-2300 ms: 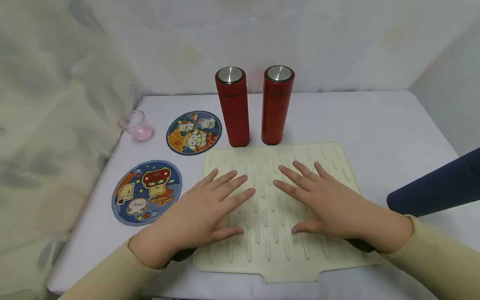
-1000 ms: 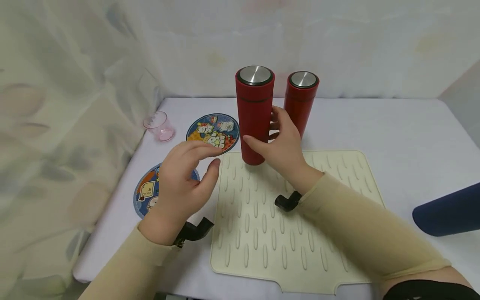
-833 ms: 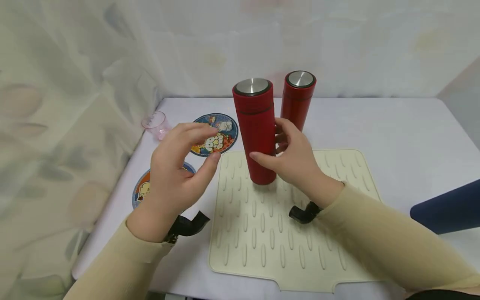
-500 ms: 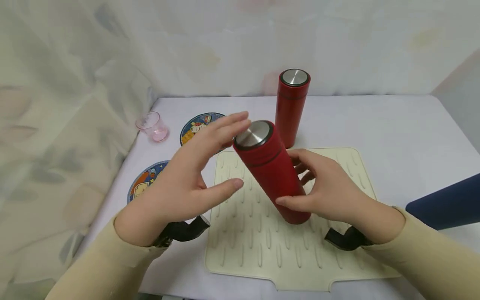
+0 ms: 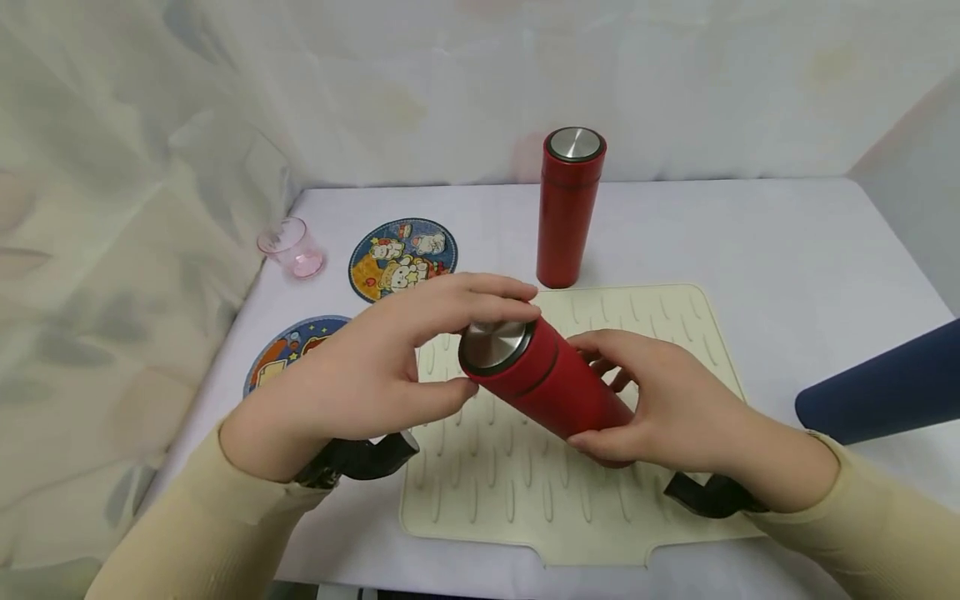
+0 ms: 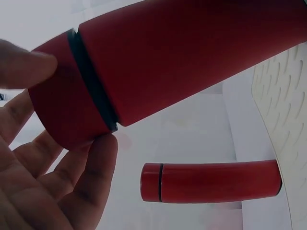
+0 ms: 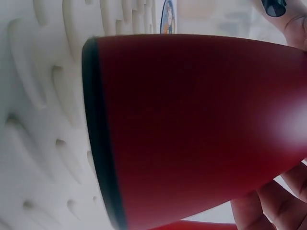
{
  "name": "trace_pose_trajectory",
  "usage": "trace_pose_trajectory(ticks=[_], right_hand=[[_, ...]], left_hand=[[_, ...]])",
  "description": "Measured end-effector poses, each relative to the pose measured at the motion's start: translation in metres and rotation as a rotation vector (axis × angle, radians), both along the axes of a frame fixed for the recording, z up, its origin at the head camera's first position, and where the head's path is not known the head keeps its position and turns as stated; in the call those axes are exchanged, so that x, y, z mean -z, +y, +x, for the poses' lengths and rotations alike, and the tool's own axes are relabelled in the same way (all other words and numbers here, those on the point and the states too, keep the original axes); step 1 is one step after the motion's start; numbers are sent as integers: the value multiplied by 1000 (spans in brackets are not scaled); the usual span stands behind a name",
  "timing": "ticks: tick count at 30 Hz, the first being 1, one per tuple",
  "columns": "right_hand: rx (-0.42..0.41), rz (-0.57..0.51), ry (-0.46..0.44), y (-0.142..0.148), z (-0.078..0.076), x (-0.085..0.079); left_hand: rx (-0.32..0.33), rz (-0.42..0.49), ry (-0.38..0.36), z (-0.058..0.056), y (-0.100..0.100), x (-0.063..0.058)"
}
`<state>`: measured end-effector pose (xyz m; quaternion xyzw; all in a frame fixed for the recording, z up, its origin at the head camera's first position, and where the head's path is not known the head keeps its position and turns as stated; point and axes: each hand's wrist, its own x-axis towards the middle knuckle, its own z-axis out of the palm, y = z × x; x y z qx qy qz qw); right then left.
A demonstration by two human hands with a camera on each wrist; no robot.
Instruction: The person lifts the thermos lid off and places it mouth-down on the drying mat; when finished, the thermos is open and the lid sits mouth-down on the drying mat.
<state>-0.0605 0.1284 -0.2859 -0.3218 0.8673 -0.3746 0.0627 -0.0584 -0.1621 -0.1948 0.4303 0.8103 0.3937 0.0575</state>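
Over the cream ribbed mat [image 5: 592,546], a red thermos [image 5: 558,392] leans with its steel-topped lid toward the left. My right hand [image 5: 660,400] grips its body low down, thumb in front and fingers behind. At the lid end, my left hand [image 5: 375,358] holds the cap between thumb and fingers. The left wrist view shows these fingers [image 6: 98,167] on the cap [image 6: 72,96], beside the dark ring below it. In the right wrist view, the dark base [image 7: 103,139] is close over the mat. A second red thermos [image 5: 570,208] stands upright behind the mat.
Two round cartoon-printed coasters [image 5: 405,254] lie to the left, one partly behind my left hand. A pink clear cup [image 5: 294,248] is tipped near the table's left edge. A dark blue cylinder [image 5: 877,387] lies at the right. A pale curtain hangs around the table.
My right hand took the left thermos from behind the mat, brought it nearer over the mat and tilted it leftward. My left hand moved in and took hold of its lid.
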Motion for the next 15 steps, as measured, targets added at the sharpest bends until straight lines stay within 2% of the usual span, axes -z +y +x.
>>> trace_pose_trajectory(ticks=[5,10,12,15], right_hand=[[-22,9,57,-1,1,-1],[-35,7,75,-2,2,-3],[-40,-4,77,-2,2,-4],[-33,-7,74,-3,1,-4]], left_hand=[[-7,21,-31,0,-2,-3],[-61,14,-53,1,-1,-5],[-123,-18,-18,0,0,-5],[-256,-111,52,-1,2,-2]])
